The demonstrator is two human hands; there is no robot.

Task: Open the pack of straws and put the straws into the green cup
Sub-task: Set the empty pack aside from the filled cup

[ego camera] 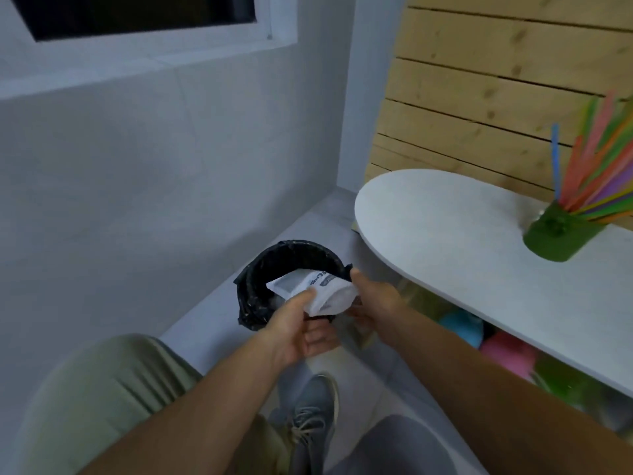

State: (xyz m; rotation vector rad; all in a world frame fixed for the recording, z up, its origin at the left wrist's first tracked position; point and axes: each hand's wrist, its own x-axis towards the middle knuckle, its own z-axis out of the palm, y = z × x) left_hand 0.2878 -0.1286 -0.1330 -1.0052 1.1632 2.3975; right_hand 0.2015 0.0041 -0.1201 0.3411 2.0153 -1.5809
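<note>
A pale grey wall (120, 183) faces me, with a white-framed window (137, 15) high at its left (the pane looks dark). To my right, light wooden slats (496, 80) back a white oval table (445, 234). On the grey floor (212, 303), a black bin (260, 269) sits near the table's rounded end.

cup (556, 234): green. straws (596, 166): blue, orange, pink, green, purple, yellow. table (445, 217): plain white. pack (322, 291): white, dark blue-grey print, grey panel. bin (257, 293): black liner, pale flecks. slatted wall (496, 80): light pine, dark knots. floor (308, 228): grey. trouser leg (102, 389): olive. shoe (313, 406): grey, tan laces. Below the table's near edge: blue shape (462, 325), pink shape (507, 354).
</note>
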